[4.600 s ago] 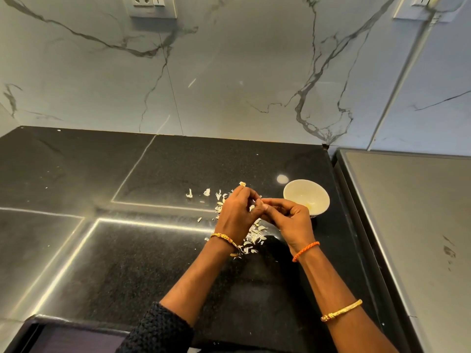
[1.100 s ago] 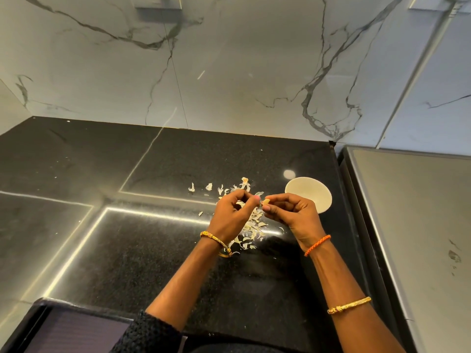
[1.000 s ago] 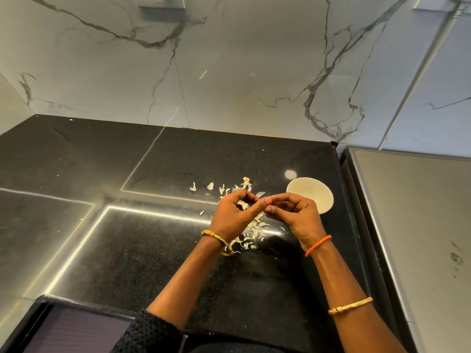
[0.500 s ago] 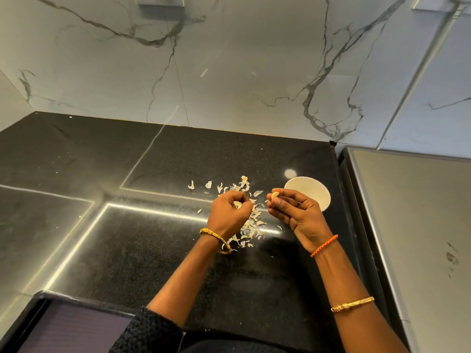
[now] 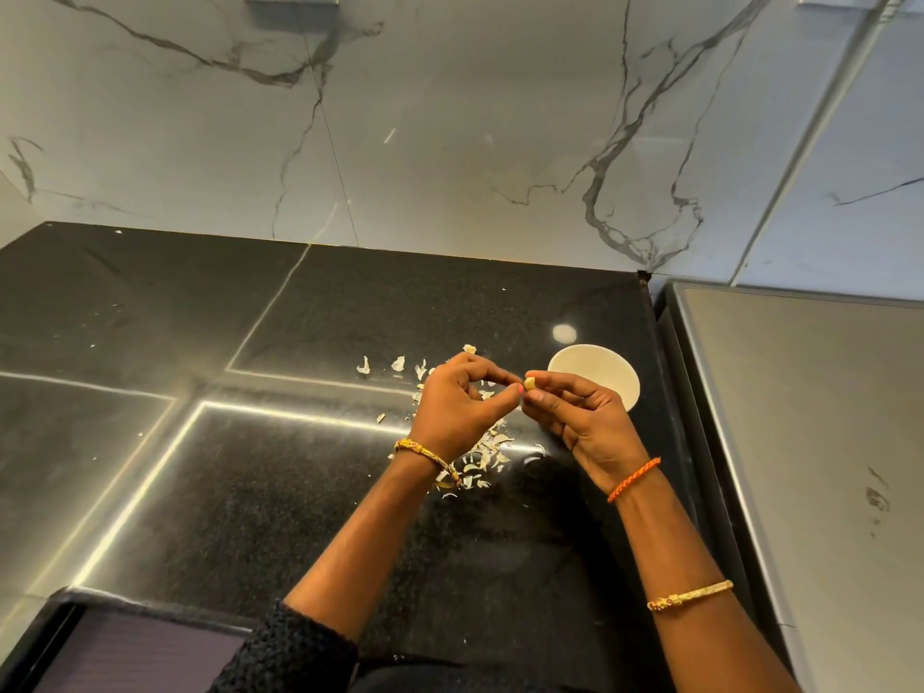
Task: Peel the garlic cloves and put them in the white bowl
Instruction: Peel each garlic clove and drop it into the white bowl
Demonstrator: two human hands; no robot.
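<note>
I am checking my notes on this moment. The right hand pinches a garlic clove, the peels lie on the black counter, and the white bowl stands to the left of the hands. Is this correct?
One detail is wrong: the white bowl stands to the right of the hands, just behind the right hand, as the head view shows. The rest holds: that hand pinches the garlic clove, and the peels lie on the black counter.

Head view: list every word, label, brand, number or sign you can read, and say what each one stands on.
None: no readable text anywhere in this view.
white bowl: plain, no mark shows.
black countertop: only light reflections and garlic skins.
marble wall: grey veins only; the fittings cut off at the top edge show no lettering.
steel surface on the right: smudges, no writing.
</note>
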